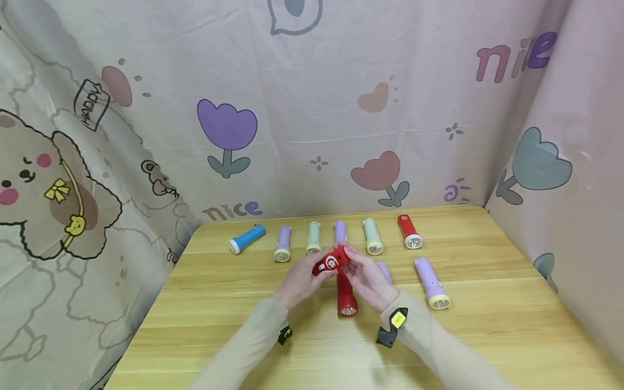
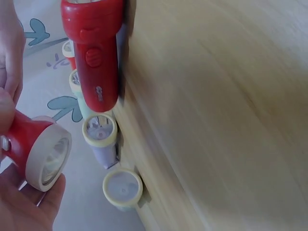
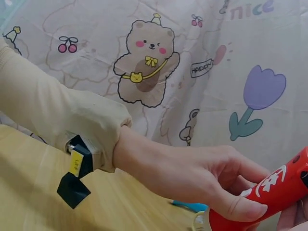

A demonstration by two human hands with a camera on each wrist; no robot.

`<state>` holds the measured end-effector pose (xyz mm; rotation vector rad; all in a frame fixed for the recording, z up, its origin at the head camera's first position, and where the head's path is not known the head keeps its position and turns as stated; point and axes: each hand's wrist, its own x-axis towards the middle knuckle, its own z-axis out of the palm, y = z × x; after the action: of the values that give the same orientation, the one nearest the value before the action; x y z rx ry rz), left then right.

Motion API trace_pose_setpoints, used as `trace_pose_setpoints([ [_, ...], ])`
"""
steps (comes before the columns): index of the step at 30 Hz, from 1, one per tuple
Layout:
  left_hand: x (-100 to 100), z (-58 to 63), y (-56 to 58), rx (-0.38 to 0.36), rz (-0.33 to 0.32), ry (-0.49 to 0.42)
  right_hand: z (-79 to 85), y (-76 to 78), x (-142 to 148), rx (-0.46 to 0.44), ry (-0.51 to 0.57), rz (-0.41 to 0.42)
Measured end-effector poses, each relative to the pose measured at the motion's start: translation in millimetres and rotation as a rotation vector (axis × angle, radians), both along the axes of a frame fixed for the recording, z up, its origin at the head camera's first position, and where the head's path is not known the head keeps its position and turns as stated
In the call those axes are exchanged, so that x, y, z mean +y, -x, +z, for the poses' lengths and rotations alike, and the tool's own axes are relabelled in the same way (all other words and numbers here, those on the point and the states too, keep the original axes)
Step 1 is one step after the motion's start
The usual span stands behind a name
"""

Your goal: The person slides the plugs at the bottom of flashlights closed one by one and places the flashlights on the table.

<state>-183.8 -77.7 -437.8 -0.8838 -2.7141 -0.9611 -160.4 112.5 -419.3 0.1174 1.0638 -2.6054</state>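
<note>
A red flashlight [image 1: 331, 262] with a white lens rim is held above the table by both hands. My left hand [image 1: 298, 279] grips it near the lamp end; in the left wrist view its fingers curl under the white-rimmed head [image 2: 48, 156]. At the tail end, my right hand [image 1: 369, 276] pinches the body between thumb and fingers. A white emblem on the red barrel [image 3: 272, 185] shows in the right wrist view. Below the hands, an all-red flashlight [image 1: 346, 297] lies on the table, lens toward me, its rear part covered by the held one.
Along the back of the wooden table [image 1: 195, 325] lie a blue flashlight [image 1: 247, 238], a red one [image 1: 409, 232], and several purple and green ones, such as a green flashlight [image 1: 372, 236]. A purple flashlight [image 1: 431, 283] is right of my hands. Printed curtains [image 1: 312, 108] surround the table.
</note>
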Motion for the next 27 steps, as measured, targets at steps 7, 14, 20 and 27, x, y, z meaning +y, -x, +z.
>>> trace_pose_setpoints([
  [7, -2.1, -1.8, 0.6, -0.020, 0.005, 0.027, -4.7, -0.1, -4.8, 0.006, -0.026, -0.014],
  [14, -1.5, 0.5, 0.5, -0.024, 0.013, 0.067, -6.6, 0.9, -7.5, -0.012, -0.078, -0.040],
  [20, -1.7, 2.2, -1.5, -0.026, 0.030, 0.115, -7.5, 0.5, -8.1, -0.016, -0.105, -0.054],
  [27, -2.3, 6.1, -0.7, 0.026, 0.027, 0.192, -5.2, 0.8, -10.4, 0.024, -0.208, -0.106],
])
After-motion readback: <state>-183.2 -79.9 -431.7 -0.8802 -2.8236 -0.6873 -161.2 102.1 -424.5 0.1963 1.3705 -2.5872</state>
